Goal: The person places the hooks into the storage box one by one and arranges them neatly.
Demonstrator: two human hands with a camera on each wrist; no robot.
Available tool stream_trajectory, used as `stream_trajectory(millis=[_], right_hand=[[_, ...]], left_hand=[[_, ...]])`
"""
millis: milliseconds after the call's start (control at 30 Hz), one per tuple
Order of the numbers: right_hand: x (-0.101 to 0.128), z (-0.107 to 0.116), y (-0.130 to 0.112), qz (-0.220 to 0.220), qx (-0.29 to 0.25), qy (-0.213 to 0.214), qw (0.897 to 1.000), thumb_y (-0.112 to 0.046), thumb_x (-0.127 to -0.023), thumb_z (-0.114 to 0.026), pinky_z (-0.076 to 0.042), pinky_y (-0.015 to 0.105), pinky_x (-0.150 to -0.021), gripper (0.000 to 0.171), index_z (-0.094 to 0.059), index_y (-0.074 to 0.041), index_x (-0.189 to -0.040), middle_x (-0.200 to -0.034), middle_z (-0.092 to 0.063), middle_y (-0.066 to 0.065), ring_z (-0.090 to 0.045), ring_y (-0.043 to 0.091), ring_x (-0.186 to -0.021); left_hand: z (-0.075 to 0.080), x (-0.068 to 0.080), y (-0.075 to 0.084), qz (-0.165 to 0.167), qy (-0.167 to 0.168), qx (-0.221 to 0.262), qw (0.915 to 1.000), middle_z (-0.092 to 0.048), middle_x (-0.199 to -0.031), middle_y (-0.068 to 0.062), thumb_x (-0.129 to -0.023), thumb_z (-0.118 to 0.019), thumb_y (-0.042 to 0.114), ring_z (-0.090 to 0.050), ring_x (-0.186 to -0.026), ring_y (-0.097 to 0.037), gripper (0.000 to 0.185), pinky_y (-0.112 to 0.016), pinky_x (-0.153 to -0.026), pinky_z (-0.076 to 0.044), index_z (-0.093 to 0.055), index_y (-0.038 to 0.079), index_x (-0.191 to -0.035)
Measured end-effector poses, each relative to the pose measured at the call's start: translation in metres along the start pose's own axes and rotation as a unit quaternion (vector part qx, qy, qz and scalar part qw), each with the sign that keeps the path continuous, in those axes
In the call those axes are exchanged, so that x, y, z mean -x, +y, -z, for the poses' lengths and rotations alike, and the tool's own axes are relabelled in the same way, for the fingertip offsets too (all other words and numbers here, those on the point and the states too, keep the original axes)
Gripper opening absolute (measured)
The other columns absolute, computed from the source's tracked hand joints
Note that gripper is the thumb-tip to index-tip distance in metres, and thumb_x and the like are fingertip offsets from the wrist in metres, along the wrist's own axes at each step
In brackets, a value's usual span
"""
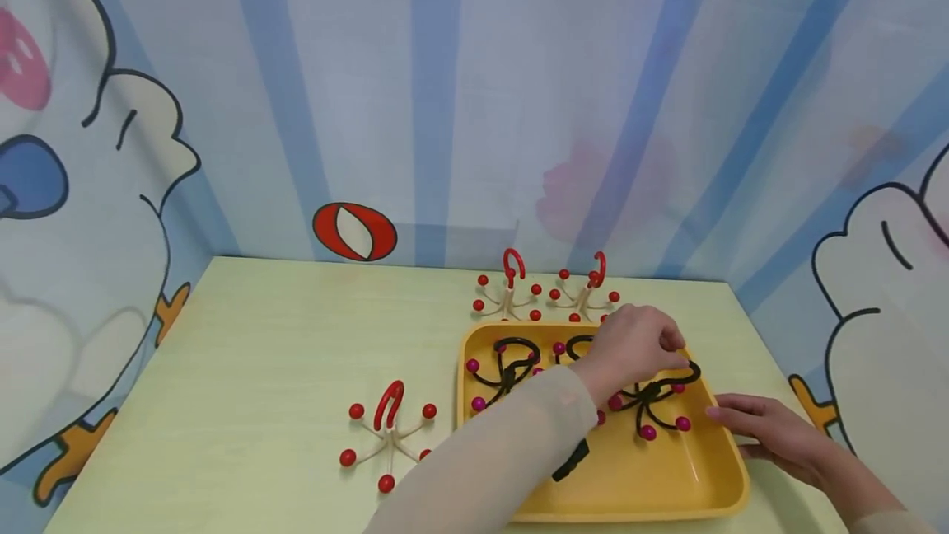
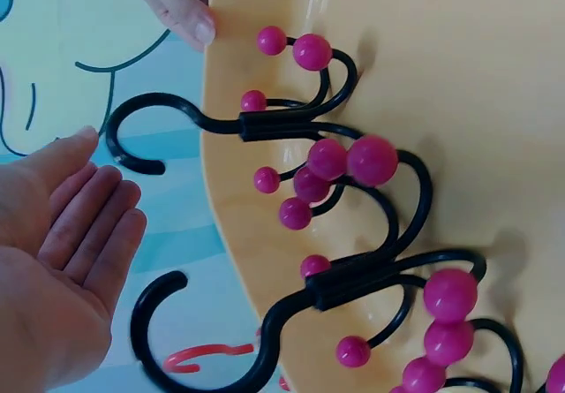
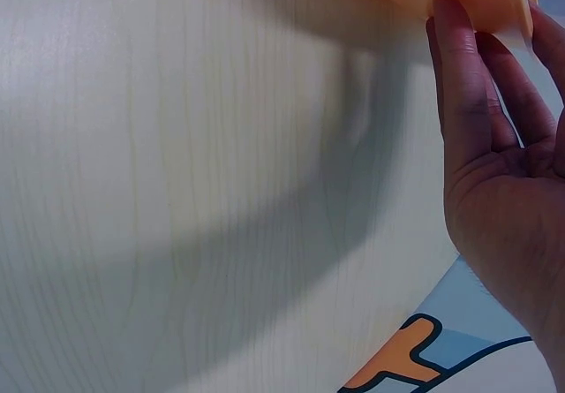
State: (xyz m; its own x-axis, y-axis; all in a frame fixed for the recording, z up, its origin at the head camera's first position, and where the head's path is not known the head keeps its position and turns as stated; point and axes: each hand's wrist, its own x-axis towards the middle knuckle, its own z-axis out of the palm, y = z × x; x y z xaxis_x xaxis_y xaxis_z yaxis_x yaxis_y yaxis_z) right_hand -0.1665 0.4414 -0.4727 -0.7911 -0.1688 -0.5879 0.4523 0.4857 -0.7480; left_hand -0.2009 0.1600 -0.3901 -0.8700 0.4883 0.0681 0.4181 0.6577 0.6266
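Backdrop: cartoon-printed curtain with blue stripes hangs behind a pale green, wood-grained tabletop.
Tray: a yellow tray sits on the right half of the tabletop, holding several black multi-arm hooks.
Left hand: the left hand reaches over the tray's far right part, above the black hook with magenta ball tips; in the left wrist view the palm is flat with fingers straight and together, so the grip is relaxed and holds nothing.
Right hand: the right hand lies flat on the tabletop, fingertips touching the tray's right rim, fingers straight, nothing held.
Relation: this hook lies just below and slightly right of the left hand's fingers; the wrist view shows two hooks' curved top loops jutting past the tray's edge right beside the palm. The left hand is the nearer one; the right is at the rim.
Long axis: the stem runs roughly from the hanging loop at the tray's edge inward to the splayed arms.
Look of the hook: glossy black plastic, a C-shaped loop, a short collar, curved arms ending in magenta balls.
Others: another black hook lies at the tray's left; three cream hooks with red tips stand on the tabletop, one left of the tray and two behind it.
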Motion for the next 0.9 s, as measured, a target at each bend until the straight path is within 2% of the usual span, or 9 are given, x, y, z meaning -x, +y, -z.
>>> stream_trajectory(millis=[233, 367, 600, 767, 900], right_hand=[[-0.002, -0.001, 0.001, -0.008, 0.009, 0.0, 1.0, -0.038, -0.111, -0.06, -0.061, 0.048, -0.097, 0.077, -0.034, 0.019, -0.156, -0.146, -0.059, 0.03, -0.071, 0.025, -0.115], [-0.004, -0.001, 0.001, -0.005, 0.01, -0.003, 1.0, -0.037, -0.112, -0.06, -0.061, 0.048, -0.096, 0.077, -0.033, 0.019, -0.156, -0.145, -0.059, 0.03, -0.072, 0.026, -0.115], [-0.006, -0.003, -0.001, -0.01, 0.003, 0.002, 1.0, -0.038, -0.111, -0.061, -0.062, 0.048, -0.096, 0.08, -0.03, 0.02, -0.156, -0.144, -0.06, 0.031, -0.073, 0.026, -0.114], [-0.007, -0.003, -0.001, -0.013, 0.008, 0.008, 1.0, -0.038, -0.11, -0.063, -0.062, 0.048, -0.095, 0.082, -0.029, 0.021, -0.156, -0.143, -0.061, 0.031, -0.073, 0.026, -0.113], [-0.007, -0.002, -0.001, -0.012, 0.005, 0.006, 1.0, -0.036, -0.11, -0.063, -0.062, 0.048, -0.095, 0.08, -0.031, 0.021, -0.155, -0.14, -0.064, 0.028, -0.073, 0.025, -0.112]], left_hand=[[0.024, 0.008, 0.003, -0.026, -0.014, 0.003, 0.9996, -0.076, -0.1, 0.023, -0.095, -0.083, 0.04, -0.054, -0.068, 0.013, 0.022, -0.007, -0.065, -0.044, -0.083, 0.032, -0.115], [0.043, 0.013, -0.001, -0.04, -0.014, -0.008, 0.9991, -0.077, -0.104, 0.022, -0.094, -0.084, 0.043, -0.056, -0.076, 0.014, 0.026, -0.006, -0.069, -0.043, -0.083, 0.031, -0.116], [0.078, 0.025, -0.016, -0.044, -0.023, 0.0, 0.9988, -0.077, -0.109, 0.017, -0.093, -0.085, 0.042, -0.063, -0.091, 0.008, 0.029, -0.01, -0.075, -0.048, -0.083, 0.026, -0.117], [0.101, 0.036, -0.031, -0.055, -0.034, -0.003, 0.9979, -0.077, -0.112, 0.013, -0.094, -0.084, 0.039, -0.066, -0.096, 0.003, 0.031, -0.013, -0.079, -0.051, -0.082, 0.021, -0.119], [0.117, 0.046, -0.041, -0.045, -0.037, -0.013, 0.9982, -0.078, -0.116, 0.009, -0.094, -0.084, 0.039, -0.068, -0.1, -0.001, 0.033, -0.017, -0.084, -0.054, -0.082, 0.021, -0.122]])
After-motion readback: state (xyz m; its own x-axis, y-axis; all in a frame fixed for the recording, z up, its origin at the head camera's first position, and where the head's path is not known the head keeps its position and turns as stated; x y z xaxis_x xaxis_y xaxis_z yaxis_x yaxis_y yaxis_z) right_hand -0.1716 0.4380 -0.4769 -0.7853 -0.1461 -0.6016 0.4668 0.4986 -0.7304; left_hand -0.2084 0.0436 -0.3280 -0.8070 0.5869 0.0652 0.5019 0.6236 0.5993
